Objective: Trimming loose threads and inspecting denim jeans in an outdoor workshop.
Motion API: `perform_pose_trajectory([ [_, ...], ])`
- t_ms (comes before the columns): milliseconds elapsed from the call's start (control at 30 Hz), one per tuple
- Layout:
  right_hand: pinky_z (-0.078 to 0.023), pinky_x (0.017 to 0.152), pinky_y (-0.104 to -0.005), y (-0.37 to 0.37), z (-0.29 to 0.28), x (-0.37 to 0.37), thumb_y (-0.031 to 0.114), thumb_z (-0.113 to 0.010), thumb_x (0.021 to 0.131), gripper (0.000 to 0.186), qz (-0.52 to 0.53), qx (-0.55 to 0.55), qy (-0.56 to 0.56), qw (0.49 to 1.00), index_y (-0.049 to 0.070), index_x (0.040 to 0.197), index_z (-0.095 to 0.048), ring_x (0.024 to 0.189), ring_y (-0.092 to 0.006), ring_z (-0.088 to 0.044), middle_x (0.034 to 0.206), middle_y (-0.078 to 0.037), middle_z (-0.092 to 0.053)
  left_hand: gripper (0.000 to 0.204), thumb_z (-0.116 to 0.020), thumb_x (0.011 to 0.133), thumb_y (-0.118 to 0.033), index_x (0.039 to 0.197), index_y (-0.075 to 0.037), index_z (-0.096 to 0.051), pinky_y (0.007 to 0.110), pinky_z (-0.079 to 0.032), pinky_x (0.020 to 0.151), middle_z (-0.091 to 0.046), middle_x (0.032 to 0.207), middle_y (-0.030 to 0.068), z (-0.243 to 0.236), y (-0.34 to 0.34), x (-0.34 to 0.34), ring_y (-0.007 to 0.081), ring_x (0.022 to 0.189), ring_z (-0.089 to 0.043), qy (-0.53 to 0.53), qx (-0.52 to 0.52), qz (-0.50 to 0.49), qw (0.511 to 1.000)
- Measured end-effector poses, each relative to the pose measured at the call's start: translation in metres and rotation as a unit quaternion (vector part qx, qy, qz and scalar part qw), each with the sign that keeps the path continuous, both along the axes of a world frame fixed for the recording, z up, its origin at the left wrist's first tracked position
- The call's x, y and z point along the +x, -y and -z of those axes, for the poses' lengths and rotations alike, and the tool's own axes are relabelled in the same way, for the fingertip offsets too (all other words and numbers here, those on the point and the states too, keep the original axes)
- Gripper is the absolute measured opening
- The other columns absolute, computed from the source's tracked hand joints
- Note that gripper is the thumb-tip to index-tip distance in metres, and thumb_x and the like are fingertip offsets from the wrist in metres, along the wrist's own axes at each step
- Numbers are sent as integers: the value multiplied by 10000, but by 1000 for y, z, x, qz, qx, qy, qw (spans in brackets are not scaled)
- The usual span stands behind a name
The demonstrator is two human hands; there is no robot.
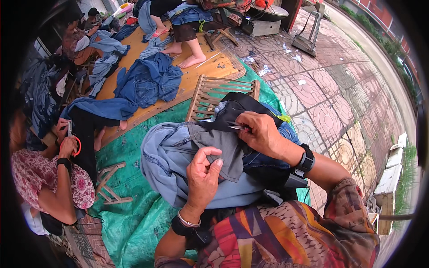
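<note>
A heap of denim garments (167, 163) lies on my lap, light blue cloth under a grey piece (223, 145) and a black piece (239, 105). My left hand (203, 172) pinches the lower edge of the grey piece between thumb and fingers. My right hand (259, 131) grips a small metal cutting tool (237, 127), its tip pressed to the seam where grey meets black. Both wrists carry dark bands.
A wooden slatted stool (214, 91) stands just beyond the heap on a green tarp (134, 214). At left a person in a floral top (44, 178) holds red-handled scissors (77, 145). More jeans (147, 80) lie on a wooden board (201, 69). Patterned paving (330, 102) is to the right.
</note>
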State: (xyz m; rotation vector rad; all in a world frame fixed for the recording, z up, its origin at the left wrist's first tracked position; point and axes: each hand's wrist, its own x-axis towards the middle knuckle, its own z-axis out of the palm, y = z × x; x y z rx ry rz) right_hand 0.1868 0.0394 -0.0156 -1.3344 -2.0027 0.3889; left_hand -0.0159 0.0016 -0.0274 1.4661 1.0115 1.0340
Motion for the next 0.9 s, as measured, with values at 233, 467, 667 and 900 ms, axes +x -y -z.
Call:
perform_pose_trajectory([
  [233, -325, 516, -207, 4, -56, 15, 81, -612, 784, 60, 110, -203, -415, 880, 56, 827, -578, 603, -29, -409, 663, 62, -474, 352, -532, 812, 9, 1162, -18, -552, 234, -398, 480, -508, 576, 40, -5, 4, -12, 81, 477, -469, -122, -26, 59, 990],
  [467, -311, 540, -191, 4, -51, 16, 108, -640, 804, 71, 38, -174, -457, 871, 73, 835, -586, 616, -11, -394, 671, 81, -469, 289, -519, 788, -11, 1068, -9, -593, 355, -452, 566, -606, 712, 184, -9, 6, -20, 281, 586, -586, -271, 163, 94, 944],
  [667, -444, 616, -356, -4, -39, 19, 120, -720, 701, 220, -45, -16, 180, 982, 5, 848, -602, 679, -287, -588, 685, -130, -578, 220, -509, 780, -38, 974, -30, -612, 439, -462, 623, -615, 774, 196, -14, 4, -15, 363, 704, -593, -316, 178, 91, 927],
  [900, -415, 621, -244, -28, -18, 18, -64, -598, 708, 122, 19, -132, -250, 959, 5, 808, -584, 688, -54, -477, 706, 25, -560, 247, -499, 749, -16, 971, -37, -607, 448, -461, 616, -610, 738, 184, -9, 2, -15, 360, 687, -591, -383, 204, 124, 892],
])
